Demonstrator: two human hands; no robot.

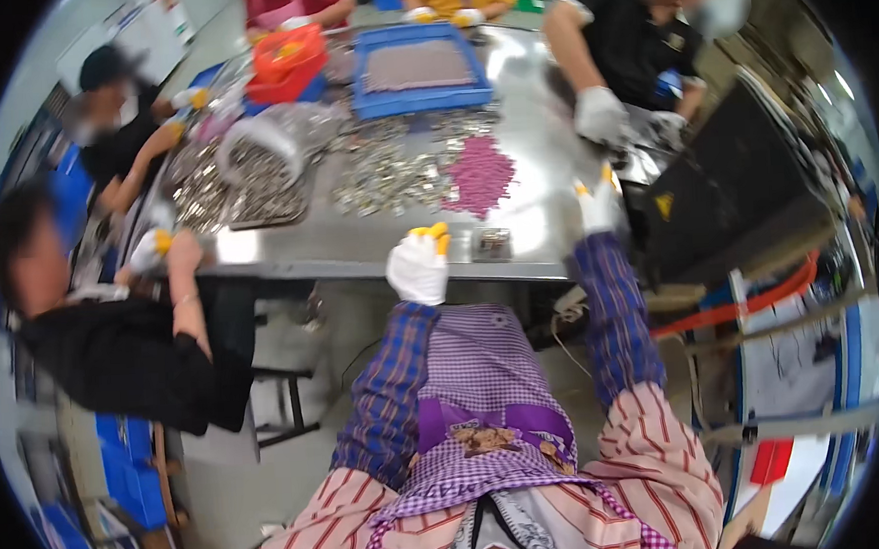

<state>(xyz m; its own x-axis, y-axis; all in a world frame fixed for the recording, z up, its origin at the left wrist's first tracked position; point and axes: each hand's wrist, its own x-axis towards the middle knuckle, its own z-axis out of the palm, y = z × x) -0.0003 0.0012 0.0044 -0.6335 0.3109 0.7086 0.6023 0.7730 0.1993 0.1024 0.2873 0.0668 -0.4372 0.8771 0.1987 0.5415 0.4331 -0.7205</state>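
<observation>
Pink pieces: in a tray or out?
Out. The pink pieces lie loose in a heap directly on the metal table.

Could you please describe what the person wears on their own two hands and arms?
The left hand and right hand wear white gloves with yellow fingertips. Dark blue plaid sleeve covers with thin reddish lines reach up from the wrists; above them are loose pale pink sleeves with red stripes.

Our gloved left hand (pixel 418 270) sits at eleven o'clock, loosely curled; our gloved right hand (pixel 597 209) stretches out farther toward one o'clock, opened.
</observation>
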